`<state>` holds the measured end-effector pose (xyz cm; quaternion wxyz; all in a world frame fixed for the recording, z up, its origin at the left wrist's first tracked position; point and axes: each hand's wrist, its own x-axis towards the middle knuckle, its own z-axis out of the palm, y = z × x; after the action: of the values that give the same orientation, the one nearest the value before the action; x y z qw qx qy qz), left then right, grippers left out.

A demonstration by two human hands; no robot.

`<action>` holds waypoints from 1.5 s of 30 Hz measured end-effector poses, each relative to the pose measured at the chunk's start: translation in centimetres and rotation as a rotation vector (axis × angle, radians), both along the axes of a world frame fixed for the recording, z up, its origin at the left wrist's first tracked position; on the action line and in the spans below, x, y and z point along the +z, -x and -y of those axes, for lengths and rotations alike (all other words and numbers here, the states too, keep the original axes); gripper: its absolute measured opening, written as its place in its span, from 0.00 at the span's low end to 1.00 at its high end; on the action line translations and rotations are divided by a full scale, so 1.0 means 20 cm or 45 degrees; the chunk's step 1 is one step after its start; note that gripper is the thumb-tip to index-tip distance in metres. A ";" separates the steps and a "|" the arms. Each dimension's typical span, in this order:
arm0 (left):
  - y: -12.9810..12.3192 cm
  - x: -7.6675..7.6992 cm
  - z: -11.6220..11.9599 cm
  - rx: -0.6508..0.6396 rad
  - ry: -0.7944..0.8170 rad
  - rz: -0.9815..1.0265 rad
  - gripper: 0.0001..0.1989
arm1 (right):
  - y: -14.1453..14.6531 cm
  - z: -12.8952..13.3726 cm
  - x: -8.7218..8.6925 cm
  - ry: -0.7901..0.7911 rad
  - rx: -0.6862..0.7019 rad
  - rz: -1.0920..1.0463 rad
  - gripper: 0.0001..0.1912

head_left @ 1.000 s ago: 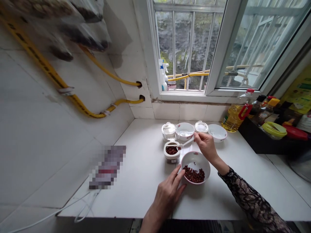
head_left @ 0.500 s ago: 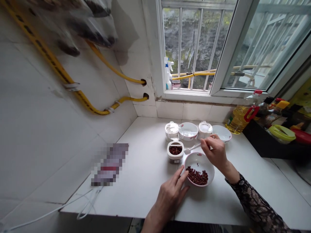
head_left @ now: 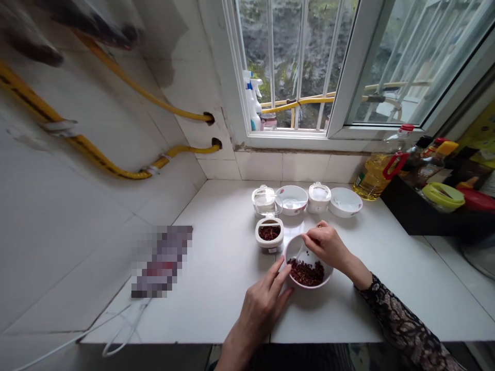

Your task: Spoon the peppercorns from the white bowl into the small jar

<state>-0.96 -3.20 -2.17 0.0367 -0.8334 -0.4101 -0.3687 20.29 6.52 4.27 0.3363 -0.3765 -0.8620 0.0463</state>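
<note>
My left hand (head_left: 265, 299) holds the left side of a white bowl (head_left: 315, 285), its fingertips at the rim and the thumb low against the outside. Dark red peppercorns (head_left: 308, 274) lie in the bowl, mostly in its near half. In my right hand (head_left: 328, 247) is a small white spoon (head_left: 298, 253), pinched by the handle. Its head dips to the peppercorns at the bowl's left; the fingers hide the upper handle. Close behind the bowl, to the left, a clear seasoning jar (head_left: 269, 247) with a white rim holds similar peppercorns.
Behind stand two more seasoning jars, one left (head_left: 263, 202) and one right (head_left: 319, 198), with a white bowl (head_left: 291, 208) between them and another bowl (head_left: 345, 210) further right. An oil bottle (head_left: 373, 178) and a black rack (head_left: 410, 208) flank the right. A blurred item (head_left: 164, 260) with a cable lies left.
My right hand has brought the spoon from beside the jar down into the bowl. My left hand stays at the bowl's rim. The whole view has shifted slightly.
</note>
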 end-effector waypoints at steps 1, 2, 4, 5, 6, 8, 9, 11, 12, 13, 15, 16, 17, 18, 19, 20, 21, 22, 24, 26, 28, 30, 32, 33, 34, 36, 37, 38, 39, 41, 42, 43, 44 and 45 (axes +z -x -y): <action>0.00 0.00 0.00 -0.002 0.007 -0.010 0.20 | 0.00 0.00 0.00 0.049 -0.015 -0.037 0.24; 0.00 -0.01 0.00 -0.002 0.010 -0.017 0.20 | -0.01 0.00 0.00 0.092 -0.033 -0.073 0.24; 0.01 -0.01 0.00 -0.004 -0.003 -0.020 0.21 | -0.03 0.00 0.00 0.153 -0.075 -0.136 0.25; 0.01 -0.01 0.00 -0.005 -0.007 -0.019 0.21 | -0.03 0.00 0.01 0.174 -0.098 -0.161 0.24; 0.01 -0.01 0.00 -0.006 -0.008 -0.017 0.21 | -0.04 0.00 0.01 0.188 -0.120 -0.184 0.24; 0.01 -0.01 0.00 -0.008 -0.003 -0.011 0.22 | -0.05 0.00 0.02 0.209 -0.161 -0.225 0.24; 0.01 -0.01 0.00 -0.012 -0.002 -0.010 0.22 | -0.05 0.00 0.02 0.220 -0.177 -0.243 0.24; 0.01 -0.01 0.00 -0.013 -0.002 -0.006 0.22 | -0.06 0.00 0.03 0.249 -0.198 -0.272 0.24; 0.01 -0.01 0.00 -0.012 -0.003 -0.004 0.23 | -0.06 0.00 0.03 0.274 -0.201 -0.285 0.25; 0.01 -0.02 0.00 -0.014 -0.003 -0.004 0.22 | -0.06 0.00 0.03 0.311 -0.201 -0.303 0.25; 0.01 -0.02 0.00 -0.015 -0.005 -0.004 0.22 | -0.06 0.00 0.03 0.420 -0.201 -0.365 0.25; 0.01 -0.02 0.00 -0.014 -0.007 -0.004 0.21 | -0.06 0.00 0.03 0.485 -0.203 -0.407 0.25; 0.01 -0.02 0.00 -0.013 -0.008 -0.005 0.21 | -0.06 0.00 0.03 0.545 -0.211 -0.450 0.25; 0.01 -0.01 0.00 -0.011 -0.010 -0.006 0.21 | -0.06 0.00 0.03 0.591 -0.224 -0.489 0.25; 0.01 -0.01 0.00 -0.008 -0.010 -0.007 0.21 | -0.06 0.00 0.03 0.622 -0.237 -0.520 0.25; 0.01 -0.01 0.00 -0.008 -0.011 -0.009 0.21 | -0.06 0.00 0.03 0.638 -0.250 -0.541 0.25; 0.01 -0.01 0.00 -0.009 -0.013 -0.009 0.21 | -0.06 0.00 0.03 0.646 -0.261 -0.555 0.26; 0.01 -0.01 0.00 -0.009 -0.013 -0.008 0.20 | -0.06 0.00 0.03 0.650 -0.268 -0.566 0.26; 0.01 -0.01 0.00 -0.010 -0.015 -0.004 0.20 | -0.06 0.00 0.03 0.661 -0.268 -0.585 0.27; 0.00 0.00 0.00 -0.011 -0.014 -0.006 0.20 | -0.07 0.00 0.03 0.675 -0.260 -0.604 0.26; 0.00 0.00 -0.01 -0.007 -0.023 -0.007 0.19 | -0.06 0.00 0.03 0.678 -0.265 -0.616 0.26; 0.00 0.00 -0.01 0.002 -0.040 -0.003 0.18 | -0.07 0.00 0.03 0.683 -0.277 -0.619 0.26; 0.00 0.01 -0.01 0.007 -0.045 -0.004 0.18 | -0.07 0.00 0.02 0.691 -0.285 -0.625 0.26; 0.00 0.00 -0.01 0.006 -0.041 -0.006 0.18 | -0.07 0.00 0.02 0.702 -0.282 -0.632 0.26; 0.00 0.00 -0.01 0.002 -0.032 -0.010 0.19 | -0.07 0.00 0.02 0.715 -0.278 -0.642 0.27; 0.00 -0.01 -0.01 -0.006 -0.013 -0.013 0.20 | -0.07 -0.01 0.02 0.744 -0.280 -0.667 0.27; 0.01 -0.01 0.00 -0.009 -0.004 -0.012 0.20 | -0.07 -0.01 0.01 0.760 -0.286 -0.682 0.28; 0.01 -0.01 0.00 -0.010 0.003 -0.010 0.21 | -0.08 -0.02 0.00 0.777 -0.295 -0.701 0.28; 0.01 -0.01 0.00 -0.011 0.009 -0.008 0.21 | -0.08 -0.02 0.00 0.794 -0.305 -0.723 0.29; 0.01 -0.01 0.00 -0.007 0.007 -0.003 0.21 | -0.08 -0.04 -0.02 0.835 -0.315 -0.775 0.30; 0.00 -0.01 0.00 -0.005 -0.002 0.000 0.21 | -0.07 -0.04 -0.02 0.857 -0.314 -0.800 0.31; 0.00 -0.01 0.00 -0.004 -0.012 0.003 0.21 | -0.07 -0.05 -0.02 0.873 -0.310 -0.820 0.31; 0.00 -0.01 -0.01 -0.003 -0.018 0.004 0.20 | -0.06 -0.05 -0.01 0.873 -0.306 -0.835 0.32; 0.00 0.00 -0.01 -0.002 -0.025 0.006 0.20 | -0.05 -0.06 0.00 0.851 -0.302 -0.841 0.32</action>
<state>-0.88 -3.07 -2.24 0.0436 -0.8326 -0.4058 -0.3745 21.21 7.66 4.24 0.4556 -0.5249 -0.5980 0.3992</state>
